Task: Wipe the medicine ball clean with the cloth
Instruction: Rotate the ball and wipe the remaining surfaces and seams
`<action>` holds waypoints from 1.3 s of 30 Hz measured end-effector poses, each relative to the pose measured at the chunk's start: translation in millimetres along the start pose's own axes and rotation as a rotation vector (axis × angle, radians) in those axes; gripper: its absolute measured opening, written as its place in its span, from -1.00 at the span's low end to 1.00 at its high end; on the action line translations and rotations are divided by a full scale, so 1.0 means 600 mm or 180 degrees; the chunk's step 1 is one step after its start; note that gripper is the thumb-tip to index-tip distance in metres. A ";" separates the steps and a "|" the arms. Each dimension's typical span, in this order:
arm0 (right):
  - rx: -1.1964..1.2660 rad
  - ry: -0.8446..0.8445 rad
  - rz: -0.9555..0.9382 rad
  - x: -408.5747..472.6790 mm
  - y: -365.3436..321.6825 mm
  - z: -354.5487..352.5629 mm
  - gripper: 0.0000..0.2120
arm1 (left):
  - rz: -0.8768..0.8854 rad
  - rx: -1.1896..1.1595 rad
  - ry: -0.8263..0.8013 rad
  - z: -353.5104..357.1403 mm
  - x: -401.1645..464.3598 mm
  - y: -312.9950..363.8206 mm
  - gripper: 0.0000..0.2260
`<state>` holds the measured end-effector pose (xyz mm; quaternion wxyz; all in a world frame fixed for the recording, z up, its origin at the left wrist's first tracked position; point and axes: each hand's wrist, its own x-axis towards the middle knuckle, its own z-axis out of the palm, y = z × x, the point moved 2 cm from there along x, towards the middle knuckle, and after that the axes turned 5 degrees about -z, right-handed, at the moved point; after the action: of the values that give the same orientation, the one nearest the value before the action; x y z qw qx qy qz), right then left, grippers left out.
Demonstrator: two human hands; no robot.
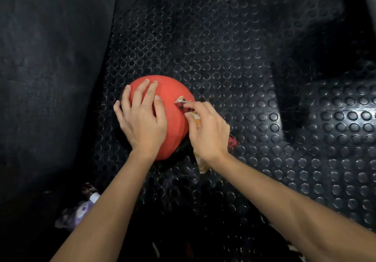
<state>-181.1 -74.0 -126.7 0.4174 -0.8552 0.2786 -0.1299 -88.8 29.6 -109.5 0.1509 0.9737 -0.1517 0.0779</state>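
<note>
medicine ball (171, 107) on studded rubber mat (234, 58), frame centre-left. left hand (142, 119) flat on top, fingers spread, likely bracing against roll. right hand (207, 131) at ball's 3 o'clock, fingers curled pinching cloth (184, 105) onto surface to wipe.

Left hand (142, 117) covers much of the ball's (173, 97) near-left face; its underside is lost in shadow. Right hand (207, 131) hides most of the cloth (184, 107); only scraps show at fingertips and below the wrist. Bottle (81, 211) at lower left is partly behind the forearm, label unreadable. Both arms cut off by bottom edge.
</note>
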 end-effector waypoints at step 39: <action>-0.0312 -0.0271 0.0280 0.100 0.007 -0.021 -0.78 | 0.0067 -0.0566 -0.0322 -0.005 0.022 -0.002 -0.62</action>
<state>-140.0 -119.3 -122.8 0.3919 -0.8662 0.3039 -0.0611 -76.2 28.3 -104.5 0.2280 0.9575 -0.1756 0.0164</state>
